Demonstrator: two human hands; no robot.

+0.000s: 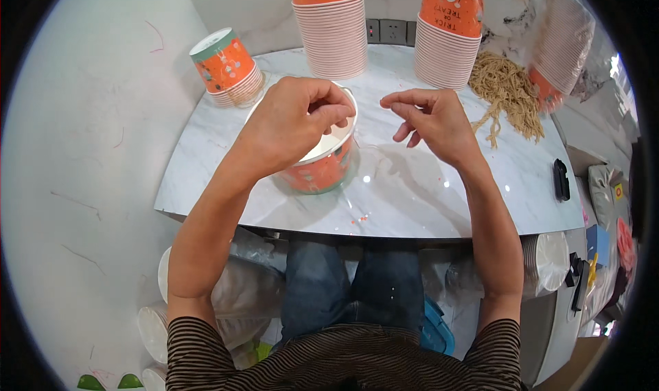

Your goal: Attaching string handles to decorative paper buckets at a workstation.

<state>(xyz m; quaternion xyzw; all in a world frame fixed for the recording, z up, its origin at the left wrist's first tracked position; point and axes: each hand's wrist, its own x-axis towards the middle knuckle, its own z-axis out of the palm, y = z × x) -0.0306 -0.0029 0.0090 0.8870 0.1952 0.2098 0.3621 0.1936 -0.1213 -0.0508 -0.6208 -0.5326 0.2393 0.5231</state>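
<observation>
An orange paper bucket with a white rim, a green base band and printed figures stands upright on the table, left of middle. My left hand is over its rim, fingers curled and closed; whatever they hold is hidden. A thin strand shows at the rim's far right side. To the right of the bucket my right hand hovers above the table, thumb and forefinger together in a pinch and the other fingers bent. Anything between those fingertips is too small to make out.
Two tall stacks of upside-down buckets stand at the back. A shorter bucket stack is at the back left, and a heap of tan cords at the back right. A black object lies by the right edge of the marble-patterned table.
</observation>
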